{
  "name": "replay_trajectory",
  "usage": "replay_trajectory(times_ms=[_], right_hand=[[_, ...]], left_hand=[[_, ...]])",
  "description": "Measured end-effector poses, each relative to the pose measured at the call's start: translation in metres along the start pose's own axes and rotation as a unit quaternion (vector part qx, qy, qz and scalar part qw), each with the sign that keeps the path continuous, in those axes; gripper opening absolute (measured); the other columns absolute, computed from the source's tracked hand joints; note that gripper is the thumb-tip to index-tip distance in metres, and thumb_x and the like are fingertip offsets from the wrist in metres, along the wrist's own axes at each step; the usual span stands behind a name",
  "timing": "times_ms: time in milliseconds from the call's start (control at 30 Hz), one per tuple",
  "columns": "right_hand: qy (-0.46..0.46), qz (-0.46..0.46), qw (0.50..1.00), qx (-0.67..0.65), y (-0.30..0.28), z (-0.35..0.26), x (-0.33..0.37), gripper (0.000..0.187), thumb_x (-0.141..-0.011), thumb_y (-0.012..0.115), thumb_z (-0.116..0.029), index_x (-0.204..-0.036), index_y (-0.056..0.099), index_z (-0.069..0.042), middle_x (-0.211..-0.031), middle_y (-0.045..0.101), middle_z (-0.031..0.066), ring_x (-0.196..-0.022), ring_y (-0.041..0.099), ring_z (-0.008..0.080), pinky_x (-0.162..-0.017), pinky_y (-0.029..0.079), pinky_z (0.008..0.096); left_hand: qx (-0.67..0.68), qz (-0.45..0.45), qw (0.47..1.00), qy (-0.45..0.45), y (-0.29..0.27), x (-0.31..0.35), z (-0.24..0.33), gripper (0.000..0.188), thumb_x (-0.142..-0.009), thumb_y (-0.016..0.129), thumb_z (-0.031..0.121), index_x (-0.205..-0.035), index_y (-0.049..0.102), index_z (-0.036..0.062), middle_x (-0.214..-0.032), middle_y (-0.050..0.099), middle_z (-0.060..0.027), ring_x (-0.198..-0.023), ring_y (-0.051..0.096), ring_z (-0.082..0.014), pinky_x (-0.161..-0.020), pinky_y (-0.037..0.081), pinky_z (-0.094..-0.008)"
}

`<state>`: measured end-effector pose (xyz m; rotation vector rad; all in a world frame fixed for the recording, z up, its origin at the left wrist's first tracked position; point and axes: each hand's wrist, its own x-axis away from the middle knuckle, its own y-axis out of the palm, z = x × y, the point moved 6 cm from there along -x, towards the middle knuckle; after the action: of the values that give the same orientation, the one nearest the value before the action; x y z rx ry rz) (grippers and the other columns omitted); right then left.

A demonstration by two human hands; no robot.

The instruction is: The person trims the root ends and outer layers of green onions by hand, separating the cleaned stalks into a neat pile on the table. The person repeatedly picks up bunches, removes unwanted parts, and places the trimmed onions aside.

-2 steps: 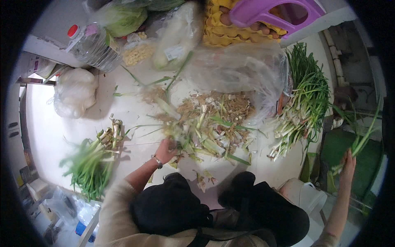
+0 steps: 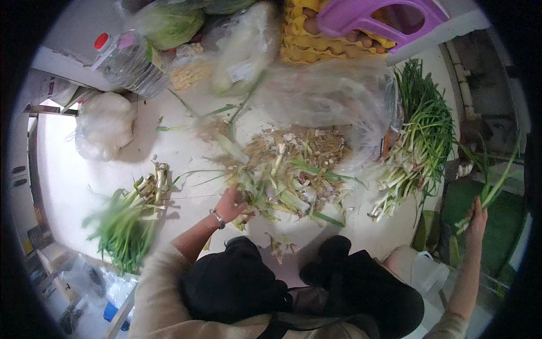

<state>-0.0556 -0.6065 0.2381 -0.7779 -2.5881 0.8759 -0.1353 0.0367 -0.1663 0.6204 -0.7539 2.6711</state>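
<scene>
My right hand (image 2: 477, 219) is out at the far right, its fingers closed round a spring onion (image 2: 497, 189) whose green leaves point up and away. The pale root end of the plant shows left of the fingers. My left hand (image 2: 230, 204) reaches to the near left edge of a heap of roots and peeled skins (image 2: 299, 152), fingers apart, nothing seen in them. To its left lies a bunch of spring onions (image 2: 132, 226), pale ends away from me. A larger leafy bunch (image 2: 420, 135) lies right of the heap.
Along the back are a clear bottle with a red cap (image 2: 130, 65), a bagged white vegetable (image 2: 245, 56), yellow egg trays (image 2: 307, 42) and a purple plastic piece (image 2: 384, 22). A crumpled clear bag (image 2: 327, 90) adjoins the heap. Another white bag (image 2: 104, 127) sits left.
My left hand has shifted slightly right and its fingers have spread. My right hand has moved up a little with the spring onion, which tilts a bit more.
</scene>
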Motion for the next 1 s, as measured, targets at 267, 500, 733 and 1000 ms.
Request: replay_trajectory(times_ms=[267, 500, 733, 1000], right_hand=[[-0.003, -0.052, 0.892, 0.448, 0.126, 0.116, -0.18, 0.057, -0.087, 0.055, -0.034, -0.125, 0.036, 0.003, -0.098, 0.046, 0.0151, -0.084, 0.045, 0.0252, -0.074, 0.038, 0.0387], [-0.268, -0.272, 0.736, 0.559, 0.246, 0.104, 0.023, 0.047, -0.083, 0.056, -0.012, -0.125, 0.039, 0.001, -0.114, 0.046, 0.0225, -0.107, 0.048, 0.0334, -0.084, 0.042, 0.042], [-0.171, -0.535, 0.761, 0.323, 0.288, 0.065, 0.16, 0.031, -0.079, 0.054, -0.015, -0.103, 0.05, 0.004, -0.103, 0.049, 0.0246, -0.095, 0.049, 0.0372, -0.084, 0.041, 0.0425], [-0.22, -0.507, 0.756, 0.349, 0.304, 0.025, 0.151, 0.024, -0.084, 0.051, -0.008, -0.105, 0.05, 0.003, -0.091, 0.057, 0.0175, -0.076, 0.058, 0.0266, -0.068, 0.047, 0.0345]], left_hand=[[-0.237, 0.215, 0.947, -0.024, -0.13, 0.028, 0.004, 0.069, -0.069, 0.065, 0.013, -0.127, 0.03, -0.0019, -0.111, 0.045, -0.0229, -0.104, 0.046, -0.0349, -0.09, 0.039, -0.039], [-0.422, 0.154, 0.825, -0.343, -0.238, 0.123, -0.095, 0.118, -0.05, 0.077, 0.047, -0.136, 0.012, -0.003, -0.138, 0.021, -0.0229, -0.129, 0.02, -0.0369, -0.105, 0.018, -0.0485], [-0.421, 0.033, 0.848, -0.322, -0.248, 0.15, -0.132, 0.135, -0.041, 0.078, 0.058, -0.138, 0.005, -0.0012, -0.144, 0.01, -0.0196, -0.135, 0.008, -0.0333, -0.107, 0.01, -0.0503], [-0.419, 0.074, 0.846, -0.321, -0.269, 0.119, -0.155, 0.125, -0.048, 0.079, 0.053, -0.138, 0.009, 0.0003, -0.143, 0.016, -0.0167, -0.134, 0.014, -0.0279, -0.107, 0.013, -0.0508]])
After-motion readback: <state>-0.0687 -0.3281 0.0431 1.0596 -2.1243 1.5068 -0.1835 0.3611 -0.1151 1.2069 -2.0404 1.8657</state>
